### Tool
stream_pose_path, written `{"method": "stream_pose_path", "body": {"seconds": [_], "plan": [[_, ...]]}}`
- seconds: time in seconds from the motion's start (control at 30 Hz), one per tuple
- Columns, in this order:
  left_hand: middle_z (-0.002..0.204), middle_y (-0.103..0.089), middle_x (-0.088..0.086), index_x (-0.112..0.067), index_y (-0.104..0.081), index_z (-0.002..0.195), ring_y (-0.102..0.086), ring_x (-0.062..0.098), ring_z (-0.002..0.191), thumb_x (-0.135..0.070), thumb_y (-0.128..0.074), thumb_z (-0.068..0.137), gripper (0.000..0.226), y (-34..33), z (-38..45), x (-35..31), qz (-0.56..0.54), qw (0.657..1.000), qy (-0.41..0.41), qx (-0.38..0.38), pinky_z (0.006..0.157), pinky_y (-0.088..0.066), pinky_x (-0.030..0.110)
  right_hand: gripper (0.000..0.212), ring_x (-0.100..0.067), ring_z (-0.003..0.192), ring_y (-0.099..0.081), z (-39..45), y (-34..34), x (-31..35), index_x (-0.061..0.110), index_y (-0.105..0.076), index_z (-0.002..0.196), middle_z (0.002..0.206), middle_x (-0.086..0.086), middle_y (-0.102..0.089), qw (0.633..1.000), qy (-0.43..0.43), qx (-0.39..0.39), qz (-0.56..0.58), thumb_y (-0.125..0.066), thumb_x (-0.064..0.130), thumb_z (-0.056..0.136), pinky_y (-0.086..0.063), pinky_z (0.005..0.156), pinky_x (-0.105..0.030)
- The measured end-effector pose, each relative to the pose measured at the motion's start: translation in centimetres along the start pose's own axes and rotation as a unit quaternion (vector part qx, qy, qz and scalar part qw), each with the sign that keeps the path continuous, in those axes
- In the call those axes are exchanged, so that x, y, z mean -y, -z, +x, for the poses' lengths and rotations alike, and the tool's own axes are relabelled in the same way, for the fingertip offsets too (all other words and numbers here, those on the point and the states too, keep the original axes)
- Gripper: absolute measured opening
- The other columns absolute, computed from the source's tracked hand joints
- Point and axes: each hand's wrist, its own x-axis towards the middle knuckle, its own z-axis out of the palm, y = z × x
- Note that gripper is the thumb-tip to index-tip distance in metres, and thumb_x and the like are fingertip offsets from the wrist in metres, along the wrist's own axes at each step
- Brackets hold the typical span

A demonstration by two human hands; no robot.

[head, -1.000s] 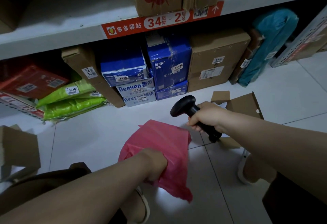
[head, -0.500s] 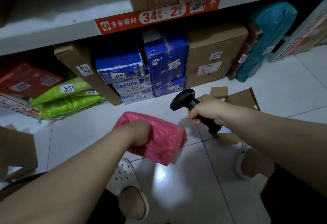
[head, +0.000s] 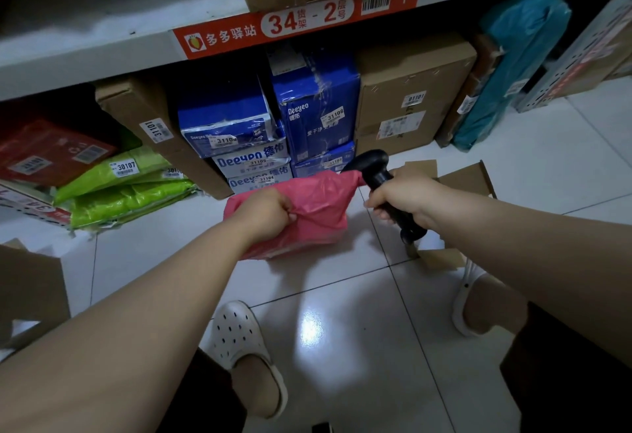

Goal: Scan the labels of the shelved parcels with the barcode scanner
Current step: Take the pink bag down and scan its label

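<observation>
Left hand (head: pixel 270 212) grips pink bag (head: pixel 318 207); right hand (head: pixel 403 195) grips scanner (head: pixel 376 167).

Pink parcel (head: pixel 309 208) lies before the shelved boxes (head: pixel 318 107), left of the scanner (head: pixel 379 176).

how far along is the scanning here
Done: nothing shows which labels were scanned. In hand: left hand grips the pink bag, right hand holds the scanner beside it. Left: judging by that, the bag, maybe the numbered blue boxes and green bags under the shelf.

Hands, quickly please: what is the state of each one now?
Left hand: closed, gripping the pink bag.
Right hand: closed around the barcode scanner handle.
</observation>
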Motion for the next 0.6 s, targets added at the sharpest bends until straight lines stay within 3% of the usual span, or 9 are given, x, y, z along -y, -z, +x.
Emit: {"method": "stream_pose_path", "body": {"seconds": [0.17,0.33,0.47,0.53,0.6], "plan": [[0.064,-0.048,0.006,-0.003,-0.063,0.078,-0.045,0.022,0.066,-0.015,-0.06,0.092,0.019,0.9,0.4,-0.8,-0.055,0.998,0.015,-0.007,0.054,-0.03,0.027,0.01,-0.018,0.048,-0.048,1.0,1.0,-0.1,0.002,-0.056,0.085,0.059,-0.011,-0.054,0.999,-0.012,-0.018,0.039,-0.064,-0.003,0.081,-0.042,0.051,-0.027],[0.055,-0.035,0.005,-0.01,-0.042,0.059,-0.033,0.017,0.049,-0.015,-0.06,0.092,0.038,0.4,0.8,-1.3,-0.121,0.991,0.045,-0.019,0.051,-0.026,0.028,0.011,-0.018,0.05,-0.05,1.1,0.8,-0.3,0.004,-0.056,0.085,0.06,-0.011,-0.056,1.0,-0.015,-0.001,0.02,-0.064,-0.001,0.081,-0.044,0.053,-0.028],[0.064,-0.051,0.008,-0.01,-0.051,0.063,-0.048,0.023,0.059,-0.016,-0.061,0.092,0.031,0.1,0.9,-1.5,-0.185,0.98,0.073,-0.025,0.062,-0.04,0.026,0.009,-0.017,0.049,-0.049,0.6,0.2,-0.1,0.003,-0.057,0.084,0.058,-0.009,-0.055,1.0,-0.014,0.013,0.011,-0.064,-0.002,0.081,-0.043,0.053,-0.027],[0.069,-0.056,0.005,-0.012,-0.057,0.068,-0.056,0.026,0.069,-0.019,-0.059,0.092,0.025,-0.5,0.4,-1.5,-0.098,0.995,0.034,-0.011,0.061,-0.038,0.026,0.009,-0.017,0.047,-0.048,0.3,-0.1,-0.2,0.003,-0.057,0.082,0.057,-0.009,-0.054,1.0,-0.019,0.021,0.002,-0.064,-0.002,0.081,-0.042,0.05,-0.025],[0.088,-0.065,0.011,-0.01,-0.065,0.085,-0.061,0.031,0.089,-0.022,-0.055,0.093,0.017,-1.8,-0.5,-1.4,0.036,0.999,-0.018,0.005,0.068,-0.04,0.029,0.009,-0.016,0.045,-0.048,0.2,-0.3,-0.4,0.003,-0.056,0.078,0.057,-0.009,-0.053,0.999,-0.022,0.026,-0.004,-0.062,-0.003,0.082,-0.041,0.046,-0.023]]}}
